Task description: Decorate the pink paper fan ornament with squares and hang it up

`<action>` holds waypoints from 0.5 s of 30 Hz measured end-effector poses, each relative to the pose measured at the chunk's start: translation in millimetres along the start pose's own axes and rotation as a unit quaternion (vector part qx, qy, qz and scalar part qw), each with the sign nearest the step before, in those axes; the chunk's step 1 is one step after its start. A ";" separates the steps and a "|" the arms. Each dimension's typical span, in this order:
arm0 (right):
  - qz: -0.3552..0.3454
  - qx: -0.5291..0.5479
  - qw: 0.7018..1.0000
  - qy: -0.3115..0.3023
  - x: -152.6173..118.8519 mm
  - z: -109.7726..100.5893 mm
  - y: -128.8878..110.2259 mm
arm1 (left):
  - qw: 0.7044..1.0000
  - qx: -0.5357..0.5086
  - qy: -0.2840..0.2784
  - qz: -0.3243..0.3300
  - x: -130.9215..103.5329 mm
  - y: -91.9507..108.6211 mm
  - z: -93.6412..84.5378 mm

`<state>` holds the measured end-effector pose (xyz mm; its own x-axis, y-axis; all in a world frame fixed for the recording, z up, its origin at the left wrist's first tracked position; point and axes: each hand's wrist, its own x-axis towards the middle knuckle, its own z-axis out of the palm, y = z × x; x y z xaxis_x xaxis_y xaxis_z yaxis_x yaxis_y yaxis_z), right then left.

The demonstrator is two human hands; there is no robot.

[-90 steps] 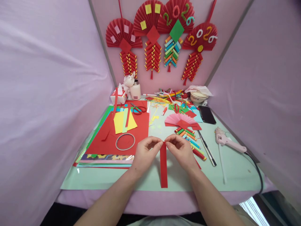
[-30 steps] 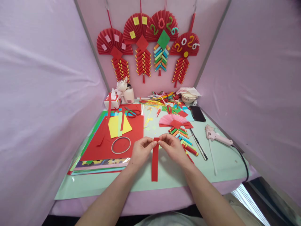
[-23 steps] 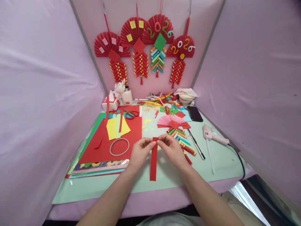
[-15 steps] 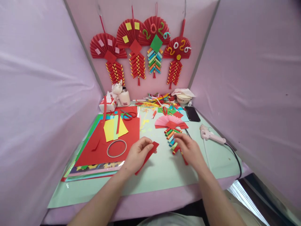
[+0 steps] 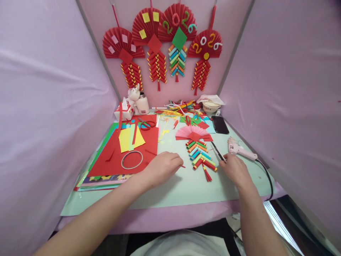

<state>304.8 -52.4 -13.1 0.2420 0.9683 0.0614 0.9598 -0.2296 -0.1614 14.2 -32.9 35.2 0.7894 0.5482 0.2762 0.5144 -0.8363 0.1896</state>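
Observation:
Between my hands lies a paper ornament: a pink fan (image 5: 185, 132) above rows of coloured paper rolls (image 5: 198, 153), with a red tassel (image 5: 207, 174) at the bottom. My left hand (image 5: 167, 167) is left of the rolls, closed on a red paper strip (image 5: 183, 166); only small parts of the strip show. To the right of the rolls, my right hand (image 5: 234, 169) grips a thin dark tool (image 5: 218, 151) by its near end. The tool's far tip points toward the fan; its exact kind is unclear.
Red sheets (image 5: 101, 163) with a silver ring (image 5: 132, 160) and red-handled scissors (image 5: 147, 124) lie left. A glue gun (image 5: 242, 151) and its cord are right, below a phone (image 5: 220, 125). Four fan ornaments hang behind. A tissue box (image 5: 124, 112) stands back left.
My right hand has moved right, off the paper rolls, and taken hold of the dark tool. My left hand has turned palm down over the red strip. The view has shifted slightly.

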 end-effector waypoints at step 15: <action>-0.226 0.221 0.938 -0.143 -98.6 -5.0 -21.3 | 0.991 -0.110 0.044 -0.067 -88.9 8.0 49.4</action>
<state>261.2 -143.5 -10.8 -0.2844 0.9581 -0.0353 0.7871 0.2123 -0.5791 -35.3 -88.7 -34.4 0.6816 0.6605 0.3149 0.5193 -0.7399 0.4277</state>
